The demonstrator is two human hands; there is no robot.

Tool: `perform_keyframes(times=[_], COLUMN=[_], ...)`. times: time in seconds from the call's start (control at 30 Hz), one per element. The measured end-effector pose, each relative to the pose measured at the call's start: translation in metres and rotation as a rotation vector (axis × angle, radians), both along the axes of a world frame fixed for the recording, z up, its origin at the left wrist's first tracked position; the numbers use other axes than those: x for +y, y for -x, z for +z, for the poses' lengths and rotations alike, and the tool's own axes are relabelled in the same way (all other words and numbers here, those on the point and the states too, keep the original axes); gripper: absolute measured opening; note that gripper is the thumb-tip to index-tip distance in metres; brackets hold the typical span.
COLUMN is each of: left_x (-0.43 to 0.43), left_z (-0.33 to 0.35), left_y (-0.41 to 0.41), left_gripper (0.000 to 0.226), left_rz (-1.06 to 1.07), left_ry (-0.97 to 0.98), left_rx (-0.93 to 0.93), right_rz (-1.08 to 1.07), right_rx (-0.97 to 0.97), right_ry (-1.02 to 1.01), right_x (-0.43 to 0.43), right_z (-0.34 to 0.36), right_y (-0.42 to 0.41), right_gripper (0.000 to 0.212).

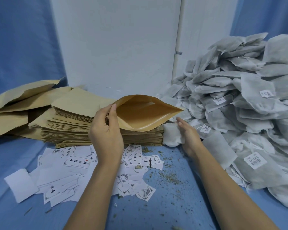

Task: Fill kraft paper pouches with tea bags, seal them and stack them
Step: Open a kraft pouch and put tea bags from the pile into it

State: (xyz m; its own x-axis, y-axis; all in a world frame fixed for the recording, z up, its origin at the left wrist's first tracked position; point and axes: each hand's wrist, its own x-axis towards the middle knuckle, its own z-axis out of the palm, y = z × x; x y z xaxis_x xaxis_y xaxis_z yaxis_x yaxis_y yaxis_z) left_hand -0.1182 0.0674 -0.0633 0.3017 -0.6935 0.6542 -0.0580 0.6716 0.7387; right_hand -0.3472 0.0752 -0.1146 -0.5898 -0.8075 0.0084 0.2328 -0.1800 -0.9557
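View from a head-worn camera, looking down at two bare forearms over a blue cloth-covered surface [173, 205].

The left hand [106, 130] holds up one kraft pouch [140, 113]. Its grip is closed on the pouch's left edge, with the thumb on the near side of the rim and the fingers curled behind. The pouch is held in the air at the centre, just above and in front of a tall stack of flat pouches [70, 127]. Its long axis runs left to right. Its mouth gapes wide and faces the viewer, showing the smooth tan lining inside. Its right corner tapers to a point aimed at a pile of tea bags [239, 100].

The right hand [189, 136] is lower and to the right of the pouch, palm turned left and fingers blurred. A soft white tea bag [171, 136] lies right against its palm side. Whether this grip is closed on the bag or only touching it cannot be told.

The grey-white pile of tea bags fills the right side, and many bags carry small barcode labels. Larger crumpled kraft bags [20, 97] lie at the far left. Printed paper slips [76, 161] with black characters are scattered under the left forearm, beside a plain white pad [20, 185]. Loose tea crumbs [170, 176] speckle the cloth between the arms. A white panel [116, 47] stands behind.
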Motion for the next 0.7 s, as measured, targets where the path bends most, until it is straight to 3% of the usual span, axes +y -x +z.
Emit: perform_keyframes(times=[0.1,0.23,0.33,0.43,0.5,0.57,0.7], left_x=[0.0,0.0,-0.001,-0.001,0.0,-0.001,-0.001], left_z=[0.0,0.003,0.003,0.003,0.003,0.003,0.003], left_y=[0.0,-0.001,-0.002,-0.003,-0.003,-0.003,-0.003], left_gripper=[0.021,0.018,0.021,0.023,0.024,0.023,0.023], left_rz=[0.001,0.005,0.016,0.025,0.028,0.027,0.023], left_ry=[0.0,0.015,0.021,0.025,0.024,0.022,0.007], left_rx=[0.002,0.017,0.017,0.009,0.005,0.004,-0.001], right_rz=[-0.234,-0.482,-0.472,-0.345,-0.254,-0.189,-0.371], right_rx=[-0.049,0.136,0.33,0.385,0.444,0.475,0.687], right_ry=[0.065,0.049,-0.165,-0.267,-0.269,-0.222,-0.139], right_x=[0.006,0.015,0.014,0.01,0.009,0.008,0.013], right_z=[0.002,0.007,0.0,-0.006,-0.009,-0.011,-0.003], right_y=[-0.001,-0.002,-0.003,-0.003,-0.004,-0.004,-0.008], right_gripper=[0.026,0.036,0.034,0.021,0.021,0.035,0.03])
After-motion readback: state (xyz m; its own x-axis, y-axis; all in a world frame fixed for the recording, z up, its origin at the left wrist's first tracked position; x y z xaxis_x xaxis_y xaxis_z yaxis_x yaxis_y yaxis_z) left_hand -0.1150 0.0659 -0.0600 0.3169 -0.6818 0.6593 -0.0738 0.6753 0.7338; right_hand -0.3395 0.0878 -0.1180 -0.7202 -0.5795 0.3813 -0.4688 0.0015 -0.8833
